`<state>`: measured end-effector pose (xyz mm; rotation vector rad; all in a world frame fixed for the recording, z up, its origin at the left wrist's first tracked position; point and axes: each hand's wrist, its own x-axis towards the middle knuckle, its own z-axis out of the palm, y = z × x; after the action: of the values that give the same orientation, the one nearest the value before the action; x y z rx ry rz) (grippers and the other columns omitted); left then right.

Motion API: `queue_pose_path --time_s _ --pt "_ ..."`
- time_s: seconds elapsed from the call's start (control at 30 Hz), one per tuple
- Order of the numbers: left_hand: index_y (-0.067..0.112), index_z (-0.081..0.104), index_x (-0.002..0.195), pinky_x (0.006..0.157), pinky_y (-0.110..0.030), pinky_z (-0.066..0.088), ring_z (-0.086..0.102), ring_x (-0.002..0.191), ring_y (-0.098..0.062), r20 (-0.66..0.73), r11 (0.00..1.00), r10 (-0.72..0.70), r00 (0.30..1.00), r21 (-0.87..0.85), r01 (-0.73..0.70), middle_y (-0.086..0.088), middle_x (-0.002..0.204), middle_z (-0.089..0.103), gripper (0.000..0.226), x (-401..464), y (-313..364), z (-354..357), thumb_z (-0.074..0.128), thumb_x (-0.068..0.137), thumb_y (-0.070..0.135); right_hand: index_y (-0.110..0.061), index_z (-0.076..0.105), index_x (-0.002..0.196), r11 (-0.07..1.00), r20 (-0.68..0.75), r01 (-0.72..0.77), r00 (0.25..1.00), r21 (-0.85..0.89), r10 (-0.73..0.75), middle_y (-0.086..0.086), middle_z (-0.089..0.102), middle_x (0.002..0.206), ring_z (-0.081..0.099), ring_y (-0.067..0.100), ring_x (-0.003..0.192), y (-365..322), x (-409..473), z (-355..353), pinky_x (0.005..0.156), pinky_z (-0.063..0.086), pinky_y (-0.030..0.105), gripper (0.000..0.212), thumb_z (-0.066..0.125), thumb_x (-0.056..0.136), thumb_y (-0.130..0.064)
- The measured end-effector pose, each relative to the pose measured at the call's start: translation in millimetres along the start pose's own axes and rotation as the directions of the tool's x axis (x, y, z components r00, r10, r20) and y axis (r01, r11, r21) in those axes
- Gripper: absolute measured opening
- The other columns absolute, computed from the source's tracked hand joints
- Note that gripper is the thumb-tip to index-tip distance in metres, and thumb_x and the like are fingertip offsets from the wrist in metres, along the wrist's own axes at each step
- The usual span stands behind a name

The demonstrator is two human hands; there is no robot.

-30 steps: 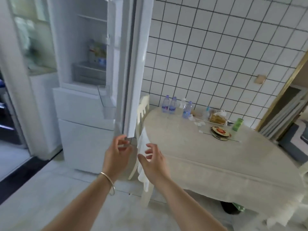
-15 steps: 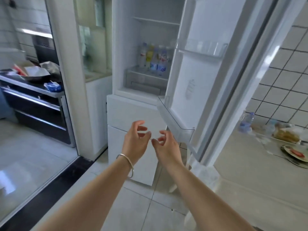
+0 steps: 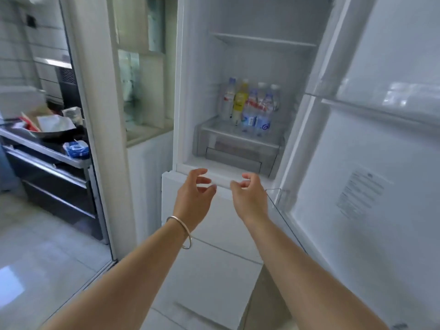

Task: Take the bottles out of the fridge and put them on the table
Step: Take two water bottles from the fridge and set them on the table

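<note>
The white fridge (image 3: 197, 79) stands open in front of me. On its lower shelf, above a grey drawer (image 3: 238, 148), several plastic bottles (image 3: 250, 106) stand in a tight group: clear ones with red or blue labels and one yellow bottle (image 3: 240, 101). My left hand (image 3: 194, 198), with a bangle on the wrist, and my right hand (image 3: 250, 198) are raised side by side below the shelf, in front of the fridge's lower edge. Both have their fingers apart and curled, with nothing in them. The table is out of view.
The open fridge door (image 3: 381, 151) fills the right side, with clear door bins (image 3: 390, 98) jutting inward. Closed fridge drawers (image 3: 214, 258) sit below my hands. To the left, a white pillar (image 3: 95, 115), then a kitchen counter (image 3: 42, 148) with clutter.
My view has swung left from the table to the fridge interior and moved closer. Both hands rose toward the bottle shelf, still holding nothing.
</note>
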<state>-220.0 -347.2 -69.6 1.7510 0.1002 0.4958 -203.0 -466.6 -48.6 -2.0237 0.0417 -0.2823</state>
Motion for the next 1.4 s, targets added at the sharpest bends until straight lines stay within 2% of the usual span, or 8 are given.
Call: queue_pose_path --time_s 0.37,0.63,0.83,0.93,1.03,1.17,1.27,1.4 --pt "0.022 0.050 0.121 0.049 -0.006 0.040 0.056 0.075 -0.002 0.042 0.998 0.055 0.998 -0.034 -0.054 0.002 0.101 0.059 0.035 209 -31 32 0.058 0.088 0.015 -0.014 0.041 0.129 0.998 -0.133 -0.034 0.990 0.061 0.042 0.003 0.062 0.107 0.049 0.017 0.088 -1 195 69 0.075 0.032 0.027 0.045 0.054 0.088 -0.026" --pt "0.020 0.053 0.122 0.076 -0.028 0.048 0.058 0.081 -0.011 0.190 0.992 0.117 0.975 -0.074 -0.104 0.002 0.099 0.063 0.039 363 -52 76 0.063 0.084 0.017 -0.015 0.042 0.131 0.997 -0.325 -0.071 0.942 0.032 0.077 -0.001 0.057 0.103 0.054 0.021 0.094 -2 324 95 0.077 0.034 0.027 0.047 0.057 0.088 -0.026" --pt "0.018 0.049 0.121 0.047 -0.009 0.042 0.054 0.067 -0.009 0.311 0.976 0.050 0.949 -0.219 0.020 -0.002 0.097 0.059 0.038 453 -54 132 0.060 0.085 0.010 -0.010 0.046 0.125 0.997 -0.485 -0.067 0.872 0.031 0.074 0.004 0.058 0.106 0.053 0.017 0.089 11 396 89 0.069 0.031 0.021 0.045 0.062 0.085 -0.022" --pt "0.017 0.051 0.112 0.070 -0.022 0.045 0.060 0.086 -0.019 0.376 0.980 0.070 0.924 -0.198 0.006 -0.003 0.096 0.060 0.034 473 -58 162 0.064 0.082 0.011 -0.017 0.049 0.108 1.000 -0.570 0.014 0.821 0.028 0.004 0.005 0.058 0.103 0.059 0.024 0.096 18 426 81 0.074 0.040 0.026 0.036 0.069 0.078 -0.016" --pt "0.023 0.046 0.102 0.075 -0.021 0.042 0.057 0.091 -0.016 0.425 0.982 0.100 0.899 -0.186 -0.021 0.001 0.094 0.057 0.034 489 -58 186 0.069 0.080 0.012 -0.013 0.048 0.119 1.000 -0.560 0.019 0.828 -0.014 -0.024 0.000 0.046 0.108 0.052 0.025 0.110 23 453 71 0.086 0.042 0.027 0.051 0.073 0.074 -0.013" --pt "0.033 0.045 0.087 0.065 -0.007 0.040 0.053 0.075 0.007 0.438 0.974 0.178 0.881 -0.207 -0.093 0.019 0.085 0.050 0.037 505 -56 206 0.073 0.077 0.010 -0.011 0.039 0.133 1.000 -0.515 0.029 0.857 0.000 -0.025 0.010 0.047 0.126 0.045 0.028 0.122 36 481 60 0.103 0.041 0.049 0.085 0.082 0.063 -0.028" --pt "0.027 0.047 0.110 0.072 0.001 0.037 0.048 0.086 0.009 0.436 0.964 0.217 0.873 -0.236 -0.122 0.019 0.101 0.045 0.046 515 -53 219 0.076 0.076 0.019 -0.015 0.029 0.142 0.996 -0.491 0.027 0.871 0.083 0.017 0.004 0.043 0.128 0.045 0.019 0.119 37 495 47 0.103 0.042 0.039 0.093 0.082 0.067 -0.031" --pt "0.021 0.053 0.118 0.087 -0.021 0.050 0.061 0.100 0.001 0.439 0.944 0.262 0.860 -0.300 -0.135 0.006 0.115 0.060 0.057 524 -47 243 0.082 0.069 0.021 -0.017 0.029 0.142 0.981 -0.477 0.110 0.878 0.159 -0.022 -0.004 0.049 0.119 0.052 0.007 0.103 40 516 37 0.085 0.043 0.022 0.089 0.080 0.070 -0.025"
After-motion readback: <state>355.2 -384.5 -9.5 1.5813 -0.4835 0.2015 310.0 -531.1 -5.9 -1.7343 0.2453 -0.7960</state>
